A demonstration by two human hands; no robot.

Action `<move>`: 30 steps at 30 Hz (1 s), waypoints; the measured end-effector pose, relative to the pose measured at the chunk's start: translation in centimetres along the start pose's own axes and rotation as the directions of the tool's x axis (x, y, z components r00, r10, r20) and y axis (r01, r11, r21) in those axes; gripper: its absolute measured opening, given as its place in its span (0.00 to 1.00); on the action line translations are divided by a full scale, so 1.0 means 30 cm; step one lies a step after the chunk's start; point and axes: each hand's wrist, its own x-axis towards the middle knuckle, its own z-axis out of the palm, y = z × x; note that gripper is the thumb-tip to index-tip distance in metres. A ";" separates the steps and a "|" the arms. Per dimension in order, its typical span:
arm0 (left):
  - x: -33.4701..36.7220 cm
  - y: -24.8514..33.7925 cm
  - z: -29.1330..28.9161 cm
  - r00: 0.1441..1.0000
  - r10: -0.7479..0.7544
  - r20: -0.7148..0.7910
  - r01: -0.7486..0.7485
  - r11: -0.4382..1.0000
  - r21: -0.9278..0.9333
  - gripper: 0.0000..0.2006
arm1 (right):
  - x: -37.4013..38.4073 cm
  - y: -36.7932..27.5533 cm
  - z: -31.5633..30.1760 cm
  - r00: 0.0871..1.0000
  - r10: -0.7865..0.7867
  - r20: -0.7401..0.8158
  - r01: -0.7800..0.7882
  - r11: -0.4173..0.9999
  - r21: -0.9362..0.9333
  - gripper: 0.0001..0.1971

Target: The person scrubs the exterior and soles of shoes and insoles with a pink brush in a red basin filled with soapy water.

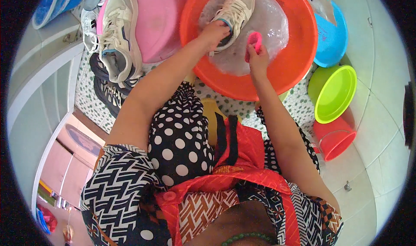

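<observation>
Sneaker: we have the pale sneaker (240, 5) over the orange basin (303, 33), toe pointing to the far rim, heel toward us. Cloudy, sudsy water (275, 29) lies around it; how deep the shoe sits we cannot tell.

Hands: apart from each other, both occupied. Our left hand (216, 33) grips the sneaker at the collar, fingers partly inside the opening. Our right hand (258, 57) is closed around a pink tool (255, 40), probably a scrubbing brush; its bristles are hidden. Tool and shoe are apart.

Method, in our judgement: keep the left grip firm at the collar, since wet uppers likely slip, and turn the shoe to offer one face at a time. Short, light strokes should suit the upper and laces, firmer ones the sole edge. Working low within the rim should limit splashing onto the pebble-patterned floor (225, 92).

Nearby: a second pale sneaker (130, 33) is at left, beside a pink basin (162, 25), well clear of our hands.
</observation>
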 end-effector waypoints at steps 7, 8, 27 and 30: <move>-0.040 -0.035 -0.009 0.856 0.515 0.045 -0.175 0.207 0.963 0.26 | 0.008 -0.105 0.068 0.998 0.059 0.032 -0.060 0.998 0.004 0.15; -0.035 -0.042 -0.005 0.851 0.525 0.032 -0.166 0.212 0.963 0.27 | 0.000 -0.092 0.102 0.999 0.020 0.041 -0.019 0.999 -0.030 0.17; 0.122 0.035 0.030 0.953 0.303 -0.016 -0.052 0.213 0.976 0.17 | 0.106 0.013 0.143 0.986 -0.132 0.099 0.164 0.842 -0.515 0.30; 0.101 0.091 -0.018 0.984 -0.170 -0.056 0.147 0.590 0.794 0.17 | 0.113 -0.014 0.118 0.982 -0.024 0.189 0.125 0.827 -0.548 0.27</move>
